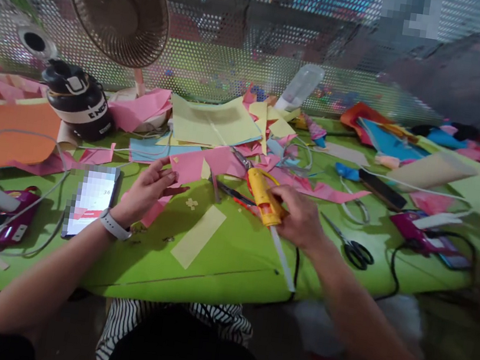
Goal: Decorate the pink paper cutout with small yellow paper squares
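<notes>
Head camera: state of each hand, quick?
Left hand: loosely open, nothing visibly held.
Right hand: closed, holding the yellow glue gun.

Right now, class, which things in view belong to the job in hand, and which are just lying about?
Apparently part of the job:
- yellow glue gun, held in the right hand
- white glue stick, sticking out of its rear
- pink paper, near the left hand

Seemingly just lying about:
- smartphone
- desk fan
- black bottle
- black-handled scissors
</notes>
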`<move>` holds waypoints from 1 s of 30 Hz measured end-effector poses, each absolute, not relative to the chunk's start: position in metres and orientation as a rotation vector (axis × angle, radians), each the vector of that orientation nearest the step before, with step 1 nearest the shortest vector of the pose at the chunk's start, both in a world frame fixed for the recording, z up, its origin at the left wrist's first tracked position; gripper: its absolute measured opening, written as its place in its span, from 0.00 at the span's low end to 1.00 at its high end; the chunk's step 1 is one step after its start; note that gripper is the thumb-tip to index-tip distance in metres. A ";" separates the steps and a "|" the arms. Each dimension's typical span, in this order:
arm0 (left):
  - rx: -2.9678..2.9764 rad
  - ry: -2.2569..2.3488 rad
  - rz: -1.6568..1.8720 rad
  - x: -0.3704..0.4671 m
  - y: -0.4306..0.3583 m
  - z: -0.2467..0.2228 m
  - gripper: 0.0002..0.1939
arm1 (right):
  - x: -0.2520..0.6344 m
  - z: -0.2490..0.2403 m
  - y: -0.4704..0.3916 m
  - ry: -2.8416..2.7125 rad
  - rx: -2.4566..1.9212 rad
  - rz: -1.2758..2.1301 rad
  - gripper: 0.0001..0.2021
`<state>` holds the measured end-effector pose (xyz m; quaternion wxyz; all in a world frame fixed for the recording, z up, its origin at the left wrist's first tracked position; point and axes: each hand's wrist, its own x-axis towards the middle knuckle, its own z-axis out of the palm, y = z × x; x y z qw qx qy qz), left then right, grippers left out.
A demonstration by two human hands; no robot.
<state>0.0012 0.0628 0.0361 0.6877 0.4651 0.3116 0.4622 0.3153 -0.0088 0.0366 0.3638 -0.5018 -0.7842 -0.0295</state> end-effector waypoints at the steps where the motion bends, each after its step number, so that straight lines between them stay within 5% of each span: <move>1: 1.039 0.696 1.035 0.001 0.064 0.036 0.17 | 0.327 0.029 -0.012 -2.077 -1.321 -0.161 0.11; 20: 1.033 0.687 1.117 -0.001 0.072 0.036 0.14 | 0.450 -0.032 -0.070 -2.076 -1.785 -0.168 0.18; 30: 1.010 0.709 1.138 -0.002 0.073 0.040 0.16 | 0.440 -0.005 -0.069 -2.192 -1.700 -0.241 0.15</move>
